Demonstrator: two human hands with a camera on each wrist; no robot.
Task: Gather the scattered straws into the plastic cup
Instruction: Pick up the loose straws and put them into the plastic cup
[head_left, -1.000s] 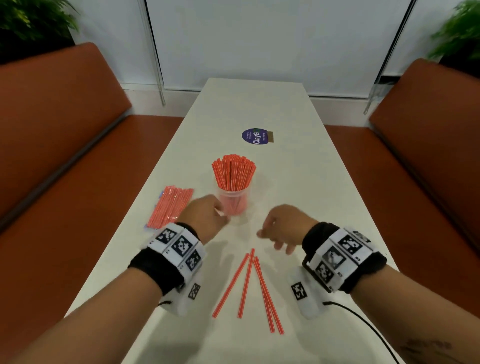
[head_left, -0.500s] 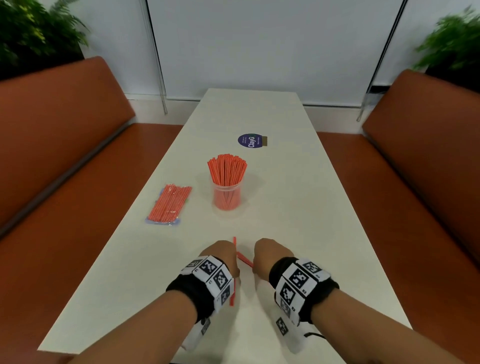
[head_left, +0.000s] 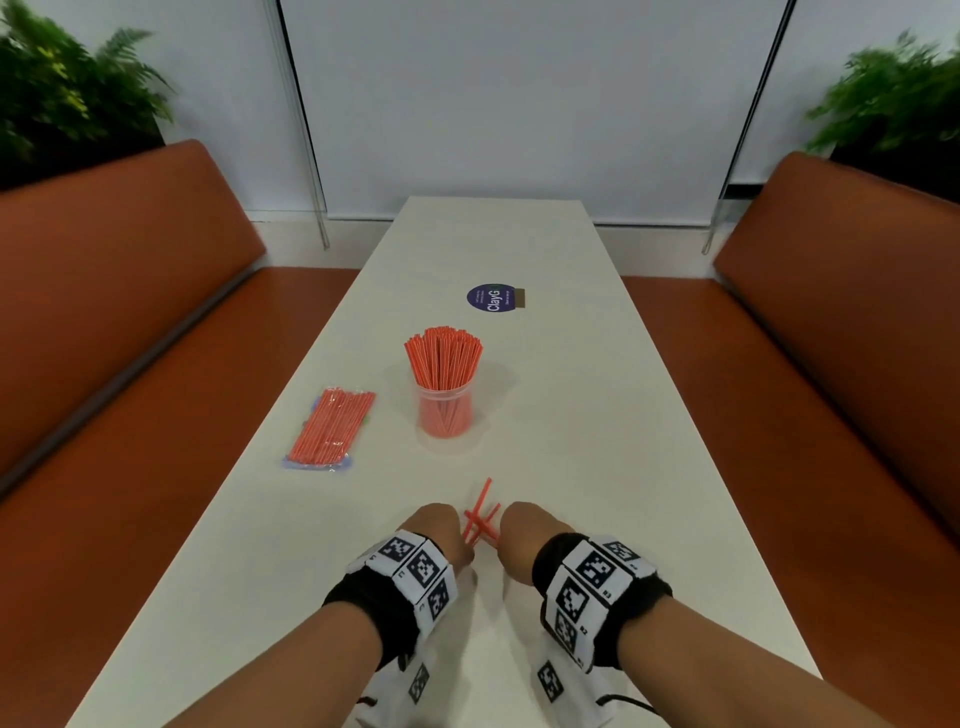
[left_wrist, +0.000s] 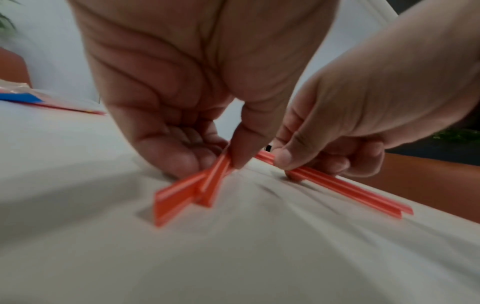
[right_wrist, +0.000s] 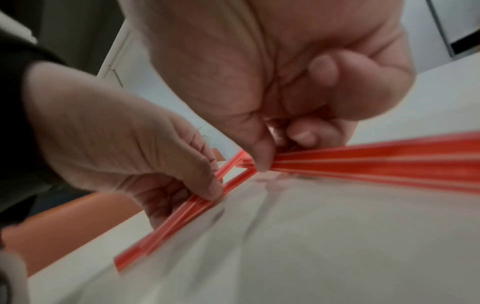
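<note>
Orange straws (head_left: 480, 517) crossed flat between pinching hands (head_left: 470, 532)

We see even, soft indoor light on the long white table (head_left: 519, 249), faint shadows beneath. Both wrist views smear with motion blur; the head view bends at its edges.

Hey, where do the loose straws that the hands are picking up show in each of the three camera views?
Head: loose straws cross low in the middle, between the left hand and right hand, nearer than the plastic cup.
Left wrist: centre, one bunch under the near thumb, another running right.
Right wrist: centre, crossing at; one bunch runs to the right edge.
Shared landmark: the white table.
</note>
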